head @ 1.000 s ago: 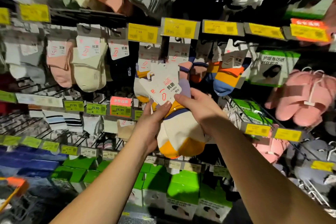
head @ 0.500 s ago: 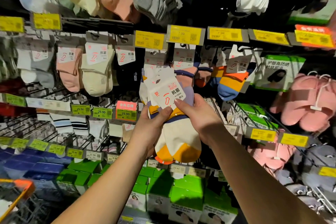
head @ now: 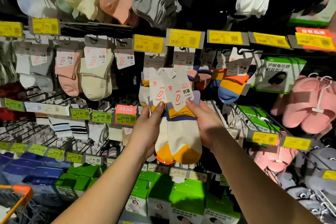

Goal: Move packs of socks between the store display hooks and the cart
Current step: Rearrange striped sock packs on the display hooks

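Two packs of cream socks with orange toes and white card headers (head: 179, 132) are held up in front of the display, side by side. My left hand (head: 148, 131) grips the left pack, thumb on its front. My right hand (head: 205, 125) grips the right pack, thumb on the card. Just above them hang more of the same packs on a display hook (head: 154, 56) under a yellow 7.99 price tag (head: 149, 43). The orange-rimmed cart (head: 17, 198) shows at the bottom left corner.
Pink, cream and black sock packs (head: 94, 76) hang to the left, striped orange-blue packs (head: 231, 82) to the right. Green boxes (head: 187, 198) fill the shelf below, blue boxes (head: 36, 172) at lower left. Pink slippers (head: 309, 107) hang at right. Wire hooks jut out everywhere.
Both hands have stayed on the sock packs; the two packs now sit spread side by side rather than stacked, their card headers fanned apart. The camera has tilted up slightly.
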The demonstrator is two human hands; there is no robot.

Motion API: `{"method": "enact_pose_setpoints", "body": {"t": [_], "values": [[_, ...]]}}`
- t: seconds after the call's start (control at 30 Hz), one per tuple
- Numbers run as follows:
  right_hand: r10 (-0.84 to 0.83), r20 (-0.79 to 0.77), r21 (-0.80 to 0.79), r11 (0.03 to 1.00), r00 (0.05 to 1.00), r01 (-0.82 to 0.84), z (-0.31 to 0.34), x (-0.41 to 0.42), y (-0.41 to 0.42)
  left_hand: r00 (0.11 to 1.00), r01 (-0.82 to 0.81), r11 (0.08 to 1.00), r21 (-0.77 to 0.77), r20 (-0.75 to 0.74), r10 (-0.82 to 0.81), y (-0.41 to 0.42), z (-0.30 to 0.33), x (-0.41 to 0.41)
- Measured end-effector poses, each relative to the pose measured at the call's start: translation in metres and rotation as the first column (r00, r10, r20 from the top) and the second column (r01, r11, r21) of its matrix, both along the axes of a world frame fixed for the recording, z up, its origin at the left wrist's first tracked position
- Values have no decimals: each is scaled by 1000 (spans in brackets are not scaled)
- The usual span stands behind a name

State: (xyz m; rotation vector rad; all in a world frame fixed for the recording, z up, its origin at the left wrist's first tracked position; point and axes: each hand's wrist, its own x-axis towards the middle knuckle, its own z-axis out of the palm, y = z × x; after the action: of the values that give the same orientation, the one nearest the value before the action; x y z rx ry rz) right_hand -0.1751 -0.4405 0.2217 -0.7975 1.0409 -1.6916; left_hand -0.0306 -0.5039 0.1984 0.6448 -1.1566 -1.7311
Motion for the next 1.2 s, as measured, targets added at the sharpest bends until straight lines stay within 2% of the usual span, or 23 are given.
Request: {"method": "enact_pose_setpoints", "body": {"t": [0.33,0.53,0.67,0.87,1.03,1.2], "values": [[-65,-7,-52,997,998,65,-6,-18,-13,984,-176,984,8,0,176,-8,-6,26],[2,-226,-82,996,974,-21,8,-1,-54,956,-293,956,9,-4,293,-21,5,64],[-76,-300,-51,997,951,63,20,13,-85,933,-360,933,4,3,360,-29,11,85],[-99,-373,-75,994,923,76,16,26,-107,939,-340,940,24,-47,340,-29,15,100],[-131,-289,-57,991,948,120,8,29,-110,941,-329,943,48,-69,331,-31,20,107],[-202,-302,-66,979,932,191,21,36,-124,947,-308,950,55,-76,312,-33,24,109]]}}
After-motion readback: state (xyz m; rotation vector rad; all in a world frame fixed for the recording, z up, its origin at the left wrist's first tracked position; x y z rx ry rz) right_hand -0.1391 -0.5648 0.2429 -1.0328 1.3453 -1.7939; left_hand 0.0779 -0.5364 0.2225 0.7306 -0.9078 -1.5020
